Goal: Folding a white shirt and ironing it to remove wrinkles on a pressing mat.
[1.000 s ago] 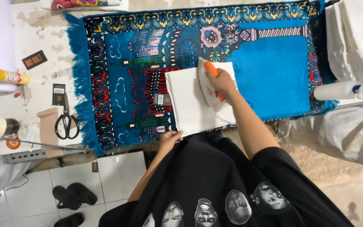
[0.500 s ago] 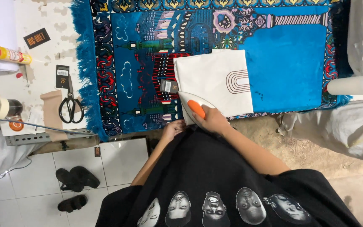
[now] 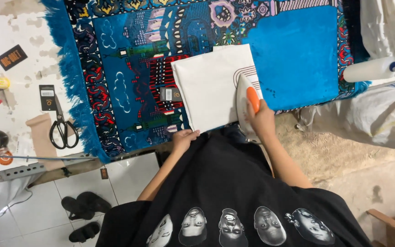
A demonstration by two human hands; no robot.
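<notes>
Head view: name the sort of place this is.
Probably a small garment workshop: an iron pressed over a folded white cloth on a blue rug used as padding, scissors nearby.

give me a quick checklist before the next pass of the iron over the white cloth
1. Right hand wrapped around the orange handle of the iron: ok.
2. Iron on the white folded cloth: ok, at its right edge, partly over the side.
3. Left hand pinning the cloth's near corner, apart from the iron: ok.
4. Cloth lying flat on the blue patterned rug: ok, no creases show.
5. Small dark tag at the cloth's left edge out of the iron's way: ok for now.
6. Iron's cord free of snags: cannot tell, not visible.
</notes>
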